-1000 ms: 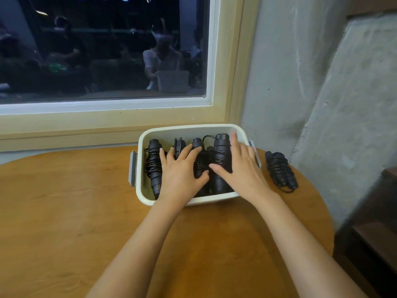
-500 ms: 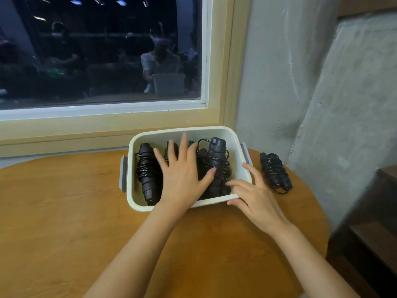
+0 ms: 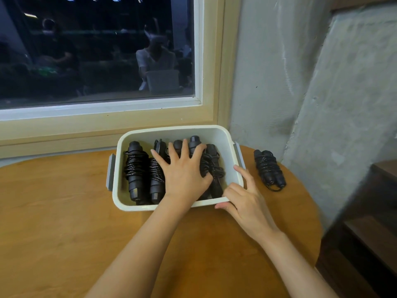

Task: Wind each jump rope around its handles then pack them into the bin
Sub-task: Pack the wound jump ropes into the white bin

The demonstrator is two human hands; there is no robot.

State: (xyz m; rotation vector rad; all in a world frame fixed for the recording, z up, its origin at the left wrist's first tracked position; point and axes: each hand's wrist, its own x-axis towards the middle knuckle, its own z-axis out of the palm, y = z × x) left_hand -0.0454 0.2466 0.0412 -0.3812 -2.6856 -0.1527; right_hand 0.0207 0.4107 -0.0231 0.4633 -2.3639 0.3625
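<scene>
A cream plastic bin (image 3: 171, 129) with grey side handles (image 3: 110, 172) sits on the round wooden surface (image 3: 64, 211) at the centre of the frame, just below the window (image 3: 96, 50) that fills the upper left. Inside the bin lie several black jump ropes (image 3: 135, 171), each with its cord wrapped round its paired grips. They are laid side by side, with one end toward the window and the other toward the person. The left hand (image 3: 184, 173) lies palm down on the middle bundles. Its fingers (image 3: 171, 150) are straight and spread, released rather than grasping, and the thumb rests against the cord of the rightmost bundle (image 3: 213, 168), whose coils look looser than the others. The right hand (image 3: 245, 198) is at the near right corner of the bin. Its thumb touches the outside of the near wall and its middle fingers curl over the rim, grasping that corner, while its index finger points up along the right-hand rim. A separate jump rope (image 3: 268, 168), also wound, lies outside the bin on the surface. It is to the right of the bin's right handle and apart from it, near the surface's far right edge and close to the grey concrete wall (image 3: 268, 72). Dark wooden furniture (image 3: 376, 222) stands at the lower right of the frame, beside the surface. Both bare forearms reach in from the bottom edge.
</scene>
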